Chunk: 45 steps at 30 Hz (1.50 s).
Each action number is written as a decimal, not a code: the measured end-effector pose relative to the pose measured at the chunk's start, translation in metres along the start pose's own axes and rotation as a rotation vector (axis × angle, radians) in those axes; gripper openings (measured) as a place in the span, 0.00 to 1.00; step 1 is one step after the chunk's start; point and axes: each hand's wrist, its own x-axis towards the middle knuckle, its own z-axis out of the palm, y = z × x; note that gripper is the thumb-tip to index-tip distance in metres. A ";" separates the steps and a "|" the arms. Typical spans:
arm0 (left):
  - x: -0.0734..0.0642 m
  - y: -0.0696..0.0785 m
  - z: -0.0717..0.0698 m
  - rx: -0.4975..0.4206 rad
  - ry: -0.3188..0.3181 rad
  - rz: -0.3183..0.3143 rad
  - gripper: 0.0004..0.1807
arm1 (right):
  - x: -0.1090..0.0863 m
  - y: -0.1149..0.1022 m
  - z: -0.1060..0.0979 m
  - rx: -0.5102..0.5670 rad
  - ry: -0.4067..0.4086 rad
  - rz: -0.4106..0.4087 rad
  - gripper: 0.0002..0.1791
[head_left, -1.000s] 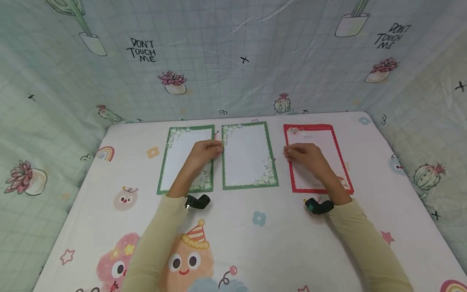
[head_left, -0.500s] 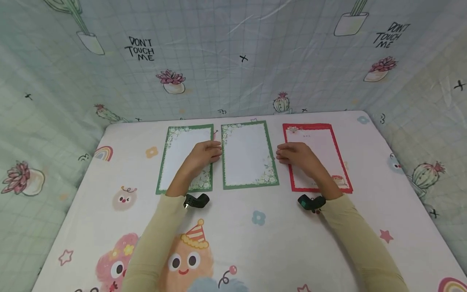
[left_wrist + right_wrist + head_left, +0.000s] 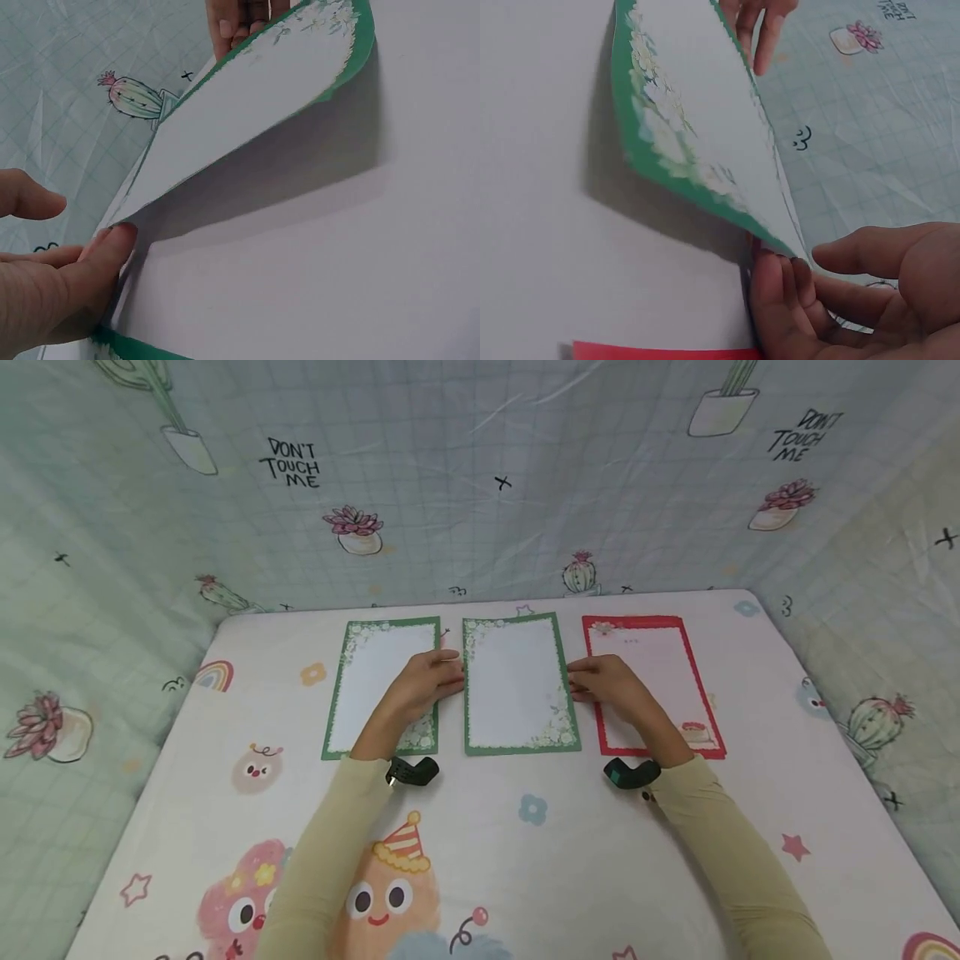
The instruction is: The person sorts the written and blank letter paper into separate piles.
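Observation:
A white sheet of paper with a green floral border (image 3: 517, 685) is raised off the tabletop in the middle, bowed, with its shadow beneath it. My left hand (image 3: 427, 683) touches its left edge. In the left wrist view the fingers (image 3: 105, 255) are at the sheet's edge and the thumb stands apart. My right hand (image 3: 615, 681) is at the right edge. In the right wrist view its fingers (image 3: 780, 292) are under the edge, with the thumb tip close by. A second green-bordered sheet (image 3: 367, 685) lies to the left, partly under my left hand.
Red-bordered paper (image 3: 645, 643), apparently more than one sheet, lies on the right, partly under my right hand. The white printed tablecloth (image 3: 480, 843) extends toward me. A patterned curtain (image 3: 465, 510) hangs behind and at both sides.
My right hand has moved left from over the red-bordered paper to the middle sheet's right edge. The middle sheet has shifted slightly right, and my left hand has followed it.

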 end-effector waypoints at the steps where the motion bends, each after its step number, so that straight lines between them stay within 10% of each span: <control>1: 0.001 0.000 0.001 -0.001 0.004 -0.001 0.27 | 0.000 0.001 0.001 0.004 -0.003 -0.009 0.26; 45: 0.009 -0.011 0.013 -0.028 0.076 -0.016 0.31 | -0.002 -0.001 0.005 0.073 0.061 -0.049 0.28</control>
